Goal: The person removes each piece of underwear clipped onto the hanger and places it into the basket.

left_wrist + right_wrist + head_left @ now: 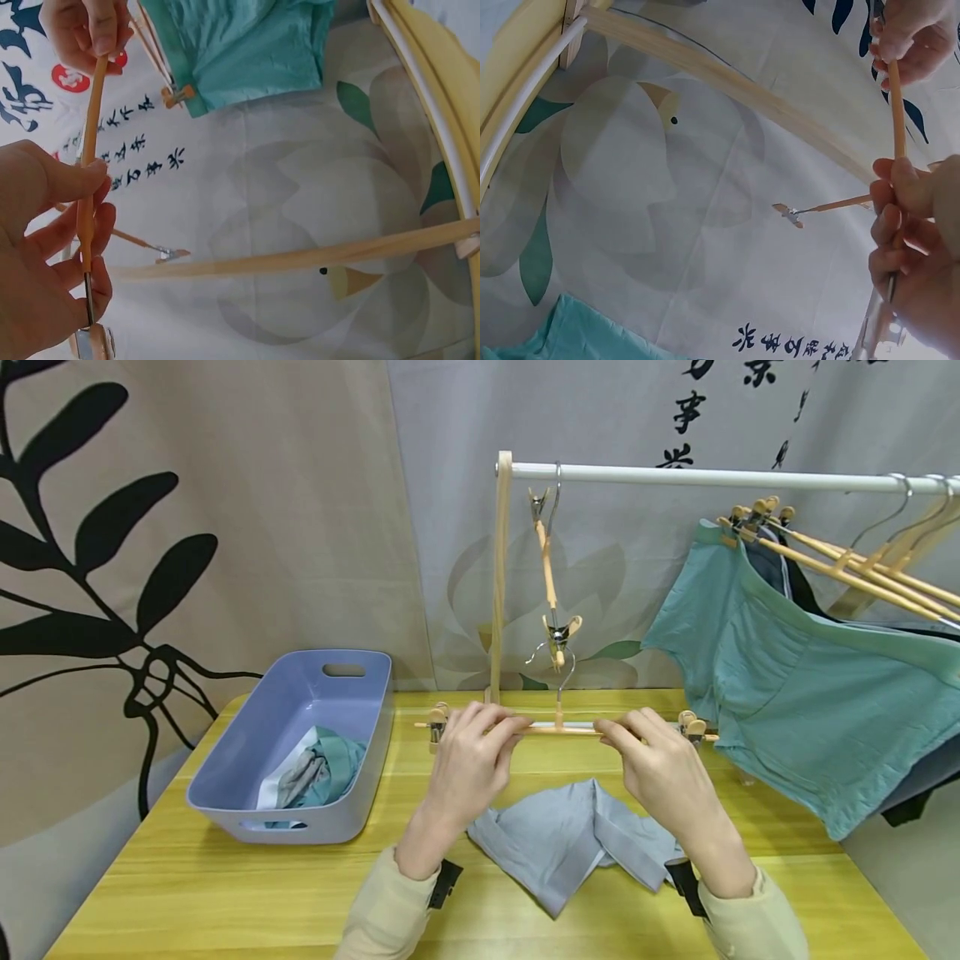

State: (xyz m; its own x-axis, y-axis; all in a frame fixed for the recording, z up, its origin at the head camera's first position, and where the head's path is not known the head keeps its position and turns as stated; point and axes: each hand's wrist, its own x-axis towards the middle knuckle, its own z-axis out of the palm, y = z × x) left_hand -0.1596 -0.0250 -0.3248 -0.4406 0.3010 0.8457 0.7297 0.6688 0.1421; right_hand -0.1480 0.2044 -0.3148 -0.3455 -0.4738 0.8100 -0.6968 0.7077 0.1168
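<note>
Well, my left hand (476, 753) and right hand (662, 764) pinch the clip hanger (558, 729) over the table (225, 893), beyond the grey garment (551, 835) — though a careless lift might snag my hook (572, 672) on the hanging hanger (547, 564), seemingly close above.

Storage basket (300, 683): on the table (187, 893), to your left; clothing (322, 768) inside.
Clip hanger (558, 729): in your left hand (476, 756) and right hand (663, 764), before the rack (675, 476).
Garment (558, 835): on the table, between your forearms (422, 839).
Shorts (810, 693): on the rack, at right.
</note>
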